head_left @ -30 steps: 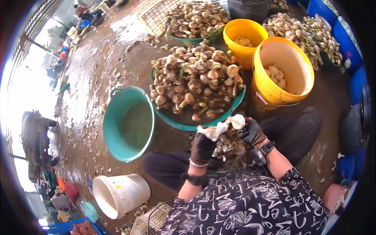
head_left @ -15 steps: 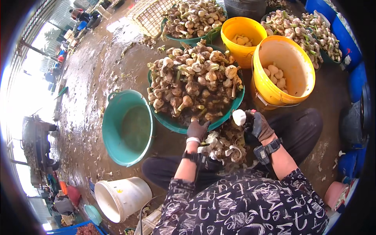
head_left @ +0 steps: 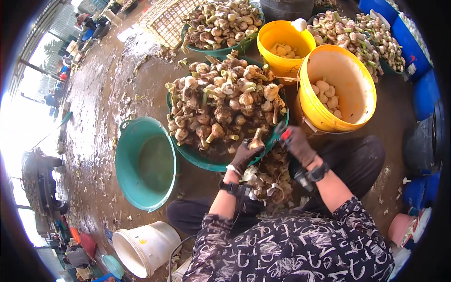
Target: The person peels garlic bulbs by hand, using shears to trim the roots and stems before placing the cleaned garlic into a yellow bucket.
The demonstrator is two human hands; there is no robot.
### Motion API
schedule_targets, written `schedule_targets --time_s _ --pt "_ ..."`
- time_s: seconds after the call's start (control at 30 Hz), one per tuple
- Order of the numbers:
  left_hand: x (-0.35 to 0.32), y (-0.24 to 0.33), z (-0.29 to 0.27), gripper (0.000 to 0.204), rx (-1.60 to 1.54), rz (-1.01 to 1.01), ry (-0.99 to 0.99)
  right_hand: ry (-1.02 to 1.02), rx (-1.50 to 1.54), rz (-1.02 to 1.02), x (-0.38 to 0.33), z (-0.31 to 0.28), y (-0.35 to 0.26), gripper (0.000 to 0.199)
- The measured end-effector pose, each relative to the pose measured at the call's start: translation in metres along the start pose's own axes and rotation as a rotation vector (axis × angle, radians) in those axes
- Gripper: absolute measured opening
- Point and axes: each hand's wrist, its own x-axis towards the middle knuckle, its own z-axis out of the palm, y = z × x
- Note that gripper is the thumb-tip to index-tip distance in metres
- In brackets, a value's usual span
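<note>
My left hand [head_left: 247, 154], in a dark glove, is closed around an unpeeled garlic bulb [head_left: 256, 143] with its cut stem pointing up, at the near rim of a green tub [head_left: 206, 164] heaped with dirty garlic bulbs [head_left: 221, 101]. To its right my gloved right hand [head_left: 299, 144], smeared by motion, is closed on a small dark tool with a red part [head_left: 286, 134]; its exact kind is unclear. A white peeled garlic bulb [head_left: 299, 24] shows at the far yellow bucket's rim, apart from both hands. Garlic peelings [head_left: 272, 181] lie between my legs.
Far and near yellow buckets [head_left: 270, 58] [head_left: 312, 120] hold some white bulbs. A second green tub [head_left: 145, 164] stands at left, above a tipped white bucket [head_left: 152, 239]. More garlic tubs, a cream crate [head_left: 164, 21] and blue containers [head_left: 425, 94] surround the wet floor.
The white peeled bulb has left my right hand and is now at the far yellow bucket. My left hand has taken a bulb from the heap. My right hand has moved slightly left.
</note>
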Motion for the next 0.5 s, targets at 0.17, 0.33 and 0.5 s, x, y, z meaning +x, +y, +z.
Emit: schedule_targets --time_s 0.17,0.33,0.5 --pt "-0.066 0.036 0.033 0.050 0.432 0.316 0.130 0.065 -0.345 0.121 -0.033 0.040 -0.001 0.033" --pt "-0.096 0.057 0.041 0.055 0.780 0.317 0.166 -0.091 -0.167 0.231 -0.047 0.033 -0.006 0.033" --pt "-0.101 0.045 0.042 0.056 0.690 0.292 0.101 -0.236 -0.012 0.196 -0.060 0.024 0.001 0.029"
